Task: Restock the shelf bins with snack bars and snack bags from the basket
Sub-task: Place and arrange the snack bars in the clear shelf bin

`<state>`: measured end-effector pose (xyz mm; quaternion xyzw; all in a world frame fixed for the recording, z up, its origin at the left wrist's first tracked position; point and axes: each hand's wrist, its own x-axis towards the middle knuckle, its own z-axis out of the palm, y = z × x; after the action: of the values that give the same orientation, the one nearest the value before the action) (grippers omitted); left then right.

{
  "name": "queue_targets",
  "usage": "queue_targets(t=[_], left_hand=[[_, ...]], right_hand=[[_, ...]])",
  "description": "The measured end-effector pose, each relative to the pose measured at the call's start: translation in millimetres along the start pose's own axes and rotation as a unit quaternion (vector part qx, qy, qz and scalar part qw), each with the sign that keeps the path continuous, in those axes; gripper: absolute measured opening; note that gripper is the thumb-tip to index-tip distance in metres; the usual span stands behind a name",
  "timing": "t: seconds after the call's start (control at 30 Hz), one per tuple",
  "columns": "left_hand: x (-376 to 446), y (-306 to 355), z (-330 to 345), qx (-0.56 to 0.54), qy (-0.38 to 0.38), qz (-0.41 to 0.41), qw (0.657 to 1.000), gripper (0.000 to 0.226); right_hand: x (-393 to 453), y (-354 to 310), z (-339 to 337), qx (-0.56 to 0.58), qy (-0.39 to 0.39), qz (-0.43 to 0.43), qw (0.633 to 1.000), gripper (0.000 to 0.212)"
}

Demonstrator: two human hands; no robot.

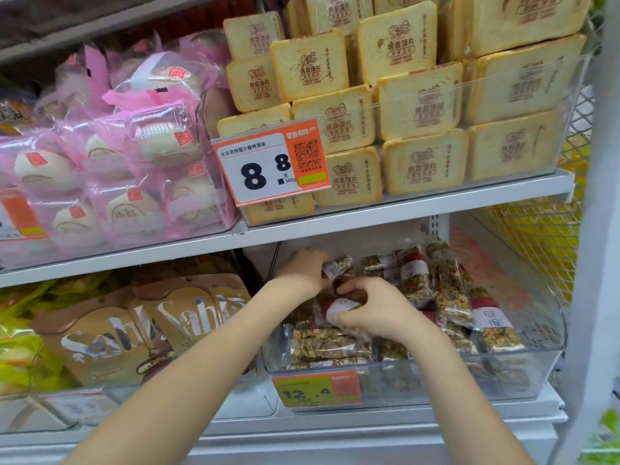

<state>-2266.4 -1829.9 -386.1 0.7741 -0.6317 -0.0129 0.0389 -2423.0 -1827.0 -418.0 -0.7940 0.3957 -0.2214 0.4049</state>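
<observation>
Snack bars (pixel 446 290) in clear wrappers with white labels filled the clear plastic bin (pixel 503 374) on the lower shelf, at the right end of the rack, some lying flat and some leaning toward the back. Both hands were inside that bin, above the pile. The left hand (pixel 303 268) reached farther back, its fingers curled round the end of one nut bar (pixel 340 268), gripping it near its white label. The right hand (pixel 372 313) sat nearer the front, its thumb and fingertips bent and pinching a red-wrapped bar (pixel 339 307) with a white band, which lay on top of the other bars. The two hands were close together, almost touching over the left half of the bin. An orange price tag (pixel 317 387) reading 12.4 was clipped to the bin's front wall.

To the left on the same shelf stood brown snack bags (pixel 110 333) with white lettering, and beyond them yellow-green packs (pixel 20 350). On the upper shelf (pixel 369 213), toast-shaped packets (pixel 422 109) were stacked in a clear bin behind an orange and white price tag (pixel 271 162) reading 8.8, and pink-wrapped buns (pixel 134 156) filled the bin beside it
</observation>
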Motion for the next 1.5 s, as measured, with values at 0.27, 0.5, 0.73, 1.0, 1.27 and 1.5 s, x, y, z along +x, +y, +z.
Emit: queue_targets(t=[0.27, 0.5, 0.73, 1.0, 1.27, 1.5], left_hand=[[42.0, -23.8, 3.2, -0.003, 0.021, 0.032, 0.999, 0.043], [53.7, -27.3, 13.3, -0.013, 0.030, 0.003, 0.999, 0.043], [-3.4, -21.4, -7.8, -0.168, 0.094, 0.043, 0.980, 0.042], [-33.6, -18.8, -4.2, -0.006, -0.085, 0.154, 0.984, 0.063], [-1.3, -22.5, -6.7, -0.043, -0.040, 0.070, 0.996, 0.050], [20.4, -28.1, -1.9, 0.001, -0.037, 0.053, 0.998, 0.056]], right_hand=[[-1.8, 18.1, -34.3, -0.051, -0.019, 0.044, 0.998, 0.048], [0.9, 20.4, -32.3, -0.037, -0.008, 0.022, 0.999, 0.041], [1.9, 15.5, -25.1, -0.027, 0.030, -0.020, 0.999, 0.035], [0.6, 8.9, -9.0, -0.049, 0.024, -0.070, 0.996, 0.037], [-1.3, 16.5, -24.1, 0.026, 0.161, -0.038, 0.986, 0.038], [6.4, 24.9, -23.7, 0.058, 0.148, -0.028, 0.987, 0.035]])
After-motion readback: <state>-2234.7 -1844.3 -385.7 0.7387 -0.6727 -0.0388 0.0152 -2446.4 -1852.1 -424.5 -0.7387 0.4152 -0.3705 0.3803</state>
